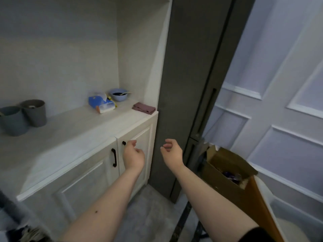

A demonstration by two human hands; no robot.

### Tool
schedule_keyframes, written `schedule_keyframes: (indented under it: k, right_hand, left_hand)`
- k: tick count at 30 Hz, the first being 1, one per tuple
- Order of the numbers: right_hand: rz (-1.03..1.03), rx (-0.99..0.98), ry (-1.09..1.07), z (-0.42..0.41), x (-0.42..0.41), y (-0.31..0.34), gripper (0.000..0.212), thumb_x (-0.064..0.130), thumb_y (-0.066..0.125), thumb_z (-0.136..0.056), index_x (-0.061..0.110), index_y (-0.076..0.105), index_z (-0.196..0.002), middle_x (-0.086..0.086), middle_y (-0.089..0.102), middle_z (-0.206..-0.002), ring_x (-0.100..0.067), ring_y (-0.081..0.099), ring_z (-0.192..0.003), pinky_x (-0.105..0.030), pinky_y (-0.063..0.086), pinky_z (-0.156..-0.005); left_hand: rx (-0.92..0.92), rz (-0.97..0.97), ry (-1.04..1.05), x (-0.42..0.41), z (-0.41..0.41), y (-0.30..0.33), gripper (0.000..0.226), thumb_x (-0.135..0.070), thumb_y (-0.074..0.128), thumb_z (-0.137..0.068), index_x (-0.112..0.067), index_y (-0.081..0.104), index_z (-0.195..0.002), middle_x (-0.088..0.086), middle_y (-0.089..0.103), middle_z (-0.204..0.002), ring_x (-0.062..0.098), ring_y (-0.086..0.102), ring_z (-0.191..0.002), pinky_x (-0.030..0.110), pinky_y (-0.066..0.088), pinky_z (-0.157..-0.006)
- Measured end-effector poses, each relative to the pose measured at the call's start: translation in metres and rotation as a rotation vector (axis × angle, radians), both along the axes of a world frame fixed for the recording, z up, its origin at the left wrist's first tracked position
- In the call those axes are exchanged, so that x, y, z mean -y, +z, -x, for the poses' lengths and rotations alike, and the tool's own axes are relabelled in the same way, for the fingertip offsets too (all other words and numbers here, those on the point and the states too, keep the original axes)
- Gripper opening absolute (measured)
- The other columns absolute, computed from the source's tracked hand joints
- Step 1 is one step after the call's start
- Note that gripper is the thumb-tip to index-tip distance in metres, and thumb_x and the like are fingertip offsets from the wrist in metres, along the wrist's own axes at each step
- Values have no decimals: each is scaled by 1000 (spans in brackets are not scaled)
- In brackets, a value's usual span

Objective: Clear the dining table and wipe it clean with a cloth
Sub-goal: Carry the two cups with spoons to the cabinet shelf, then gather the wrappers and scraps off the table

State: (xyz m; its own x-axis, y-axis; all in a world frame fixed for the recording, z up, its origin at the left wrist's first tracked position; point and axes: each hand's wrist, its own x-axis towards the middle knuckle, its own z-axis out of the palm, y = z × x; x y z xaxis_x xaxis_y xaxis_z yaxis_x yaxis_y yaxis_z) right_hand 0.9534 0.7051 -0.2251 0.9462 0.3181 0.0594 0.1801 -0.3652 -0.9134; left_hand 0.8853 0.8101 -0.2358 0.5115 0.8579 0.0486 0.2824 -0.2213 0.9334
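Head view shows a folded mauve cloth point(144, 108) lying at the right end of the sideboard counter point(73, 130), just beside its front edge and near the niche's side wall, its long axis running roughly along that edge. Both hands hang below counter level, fingers loosely curled and holding nothing. The cloth lies up and ahead of them; the right hand point(172, 151) seems slightly nearer, the left hand point(133, 155) sitting in front of the cabinet door. A blue tissue pack point(102, 103) and a blue bowl point(118, 95) stand further back, apart from the cloth, so a reach over the front edge looks unobstructed.
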Motion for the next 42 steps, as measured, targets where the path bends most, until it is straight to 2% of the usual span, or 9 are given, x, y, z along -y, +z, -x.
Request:
schedule_keyframes:
  k: [3, 9, 15, 20, 27, 32, 38, 40, 42]
  right_hand:
    - [1, -2, -98, 27, 26, 0, 34, 11, 59, -89, 8, 51, -122, -2, 57, -96, -12, 55, -83, -19, 44, -75]
    - [27, -48, -273, 87, 120, 4, 37, 14, 58, -91, 13, 48, -127, -1, 58, -107, -11, 56, -91, -19, 47, -79]
    - [42, -6, -515, 131, 231, 11, 35, 15, 59, -89, 16, 50, -123, 3, 58, -99, -6, 55, -84, -10, 41, -65]
    - [3, -3, -716, 172, 325, 18, 32, 13, 57, -90, 16, 50, -121, 0, 59, -101, -13, 59, -91, -26, 52, -83]
    - [3, -9, -955, 257, 469, 20, 33, 11, 54, -90, 13, 50, -122, 0, 59, -102, -9, 56, -84, -11, 43, -66]
    - [-5, -17, -1116, 330, 581, 20, 33, 10, 55, -89, 11, 52, -121, 0, 60, -99, -11, 57, -85, -23, 48, -79]
    - [7, -39, -1249, 407, 693, 18, 32, 11, 55, -89, 10, 52, -121, -3, 60, -102, -10, 55, -84, -17, 45, -72]
    - [21, -40, -1277, 429, 720, 18, 31, 12, 55, -89, 11, 51, -120, -4, 60, -104, -6, 53, -81, -11, 41, -65]
    - [18, -44, -1318, 453, 754, 21, 31, 12, 55, -90, 12, 51, -120, -4, 60, -104, -7, 53, -82, -14, 42, -67]
  left_hand:
    - [-6, -20, -95, 21, 18, 1, 36, 3, 45, -87, -3, 53, -121, 13, 57, -123, 30, 57, -106, 34, 44, -94]
    - [23, -27, -320, 98, 41, 4, 33, 5, 48, -82, -1, 57, -114, 17, 62, -112, 33, 60, -99, 34, 46, -88]
    - [20, 44, -561, 206, 60, 18, 32, 2, 49, -87, -5, 52, -118, 11, 58, -116, 27, 58, -100, 25, 41, -82]
    - [41, 81, -741, 308, 81, 31, 31, 1, 49, -89, -9, 51, -119, 7, 56, -116, 23, 56, -105, 26, 42, -87]
    - [4, 92, -1002, 464, 132, 26, 26, 0, 47, -91, -12, 51, -114, 6, 56, -117, 20, 54, -107, 28, 44, -92]
    - [-14, 54, -1134, 578, 185, 28, 27, 1, 45, -89, -6, 52, -114, 10, 55, -115, 23, 53, -105, 28, 40, -92]
    - [-24, 80, -1262, 692, 245, 20, 27, 2, 47, -87, -3, 53, -113, 13, 57, -113, 26, 56, -100, 25, 38, -83]
    - [-42, 92, -1302, 721, 262, 19, 27, 1, 47, -87, -4, 52, -113, 11, 57, -113, 23, 55, -94, 27, 40, -84]
    - [-49, 96, -1361, 757, 281, 21, 27, 1, 46, -88, -5, 51, -113, 8, 56, -111, 18, 51, -89, 26, 39, -79]
